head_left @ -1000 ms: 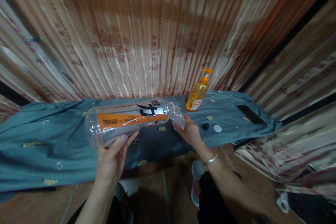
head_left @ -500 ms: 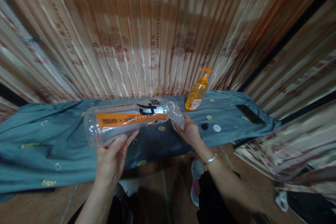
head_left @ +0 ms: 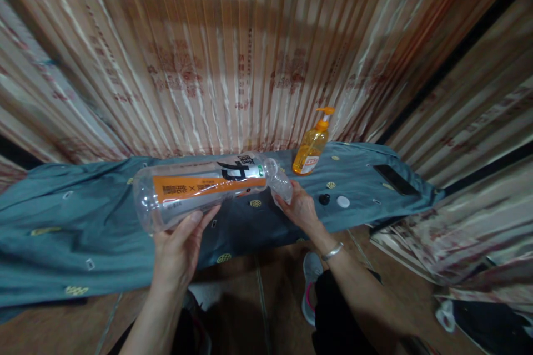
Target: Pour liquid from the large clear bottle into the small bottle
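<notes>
A large clear plastic bottle (head_left: 200, 188) with an orange and silver label lies on its side in the air, its neck toward the right. My left hand (head_left: 179, 244) is wrapped round it from below, near its base. My right hand (head_left: 298, 205) is closed on a small clear plastic bottle (head_left: 280, 182), tilted with its top up and to the left. The mouths of both bottles meet or overlap; whether they touch I cannot tell. Any liquid inside is too faint to make out.
An orange pump bottle (head_left: 310, 147) stands behind my right hand. A black cap (head_left: 324, 199), a white round lid (head_left: 343, 202) and a dark phone (head_left: 395, 179) lie on the blue-green cloth (head_left: 100, 205). Pleated curtains (head_left: 208, 66) hang behind and at the sides.
Both hands and both bottles hold almost the same pose. Only a slight shift of the whole view shows.
</notes>
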Demonstrator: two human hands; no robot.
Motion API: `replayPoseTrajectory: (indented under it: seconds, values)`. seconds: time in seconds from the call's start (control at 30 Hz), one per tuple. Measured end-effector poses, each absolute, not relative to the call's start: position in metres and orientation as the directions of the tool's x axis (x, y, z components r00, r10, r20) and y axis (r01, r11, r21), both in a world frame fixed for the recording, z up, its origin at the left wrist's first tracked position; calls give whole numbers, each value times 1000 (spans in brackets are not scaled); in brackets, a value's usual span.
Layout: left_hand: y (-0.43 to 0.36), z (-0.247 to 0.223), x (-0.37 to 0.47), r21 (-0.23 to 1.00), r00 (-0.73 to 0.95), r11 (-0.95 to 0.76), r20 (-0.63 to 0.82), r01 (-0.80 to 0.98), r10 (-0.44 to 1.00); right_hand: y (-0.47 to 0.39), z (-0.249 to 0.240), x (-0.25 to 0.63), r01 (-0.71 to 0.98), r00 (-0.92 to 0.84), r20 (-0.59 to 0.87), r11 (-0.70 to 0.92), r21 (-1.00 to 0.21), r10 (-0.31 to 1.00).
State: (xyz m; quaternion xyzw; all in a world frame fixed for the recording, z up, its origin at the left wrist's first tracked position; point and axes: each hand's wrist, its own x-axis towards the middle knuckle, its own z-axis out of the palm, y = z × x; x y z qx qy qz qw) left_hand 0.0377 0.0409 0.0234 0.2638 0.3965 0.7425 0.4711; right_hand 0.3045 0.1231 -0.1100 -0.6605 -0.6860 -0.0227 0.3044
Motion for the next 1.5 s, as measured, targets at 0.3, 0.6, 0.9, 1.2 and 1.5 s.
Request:
replayPoseTrajectory:
  seconds: [0.3, 0.6, 0.9, 1.2, 1.5]
  values:
    - [43, 21, 39, 843, -419, -259, 44, -472, 907, 122, -106, 302, 924, 79, 432, 97, -371, 898]
    - [44, 23, 38, 847, -411, -259, 53, -464, 910, 120, -96, 301, 906, 97, 353, 64, -418, 930]
    - [44, 25, 39, 860, -400, -251, 60, -444, 914, 119, -96, 300, 894, 101, 345, 67, -443, 933]
    - [44, 28, 42, 861, -423, -258, 56, -438, 904, 121, -102, 303, 893, 88, 397, 104, -438, 914]
    - [44, 23, 43, 859, -440, -265, 52, -438, 897, 121, -101, 301, 902, 96, 377, 80, -425, 921]
